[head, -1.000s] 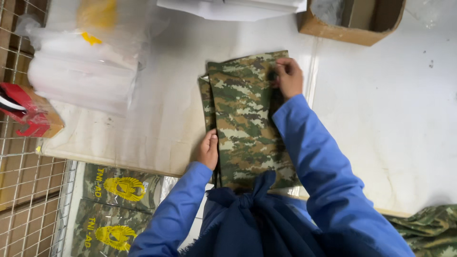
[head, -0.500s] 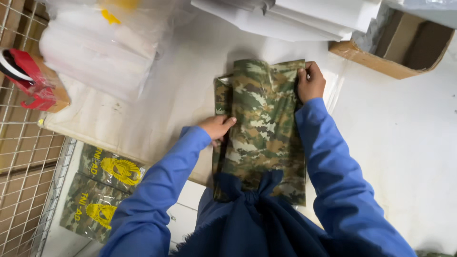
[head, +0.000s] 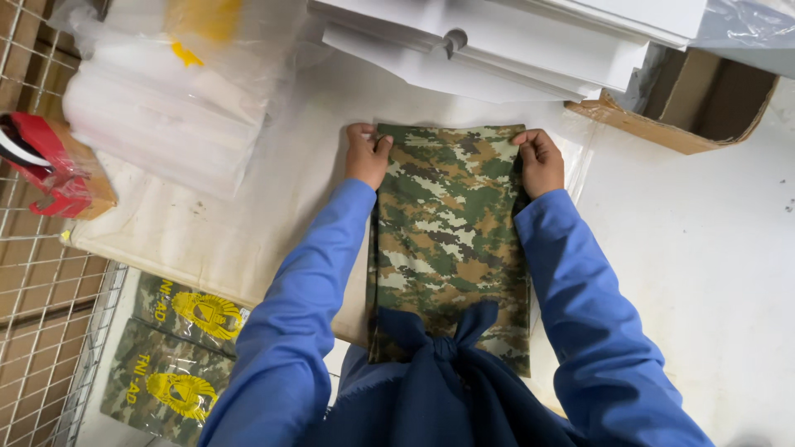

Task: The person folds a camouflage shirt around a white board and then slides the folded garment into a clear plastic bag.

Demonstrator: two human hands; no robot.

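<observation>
A folded camouflage cloth (head: 451,232) in green, brown and beige lies lengthwise on the white table (head: 696,273) in front of me. My left hand (head: 364,155) pinches its far left corner. My right hand (head: 540,161) pinches its far right corner. Both arms wear blue sleeves and run along the cloth's two sides. The near end of the cloth is hidden behind a dark blue knotted garment at my waist (head: 439,364).
A stack of clear plastic bags (head: 166,116) lies at the left. A red tape dispenser (head: 50,170) sits on the wire rack. White sheets (head: 513,41) and an open cardboard box (head: 696,108) are at the back. Packed camouflage pieces with yellow emblems (head: 178,348) lie below left.
My left hand has moved from the cloth's near left edge up to its far left corner. My right hand stays at the far right corner. The cloth now lies flatter and straighter.
</observation>
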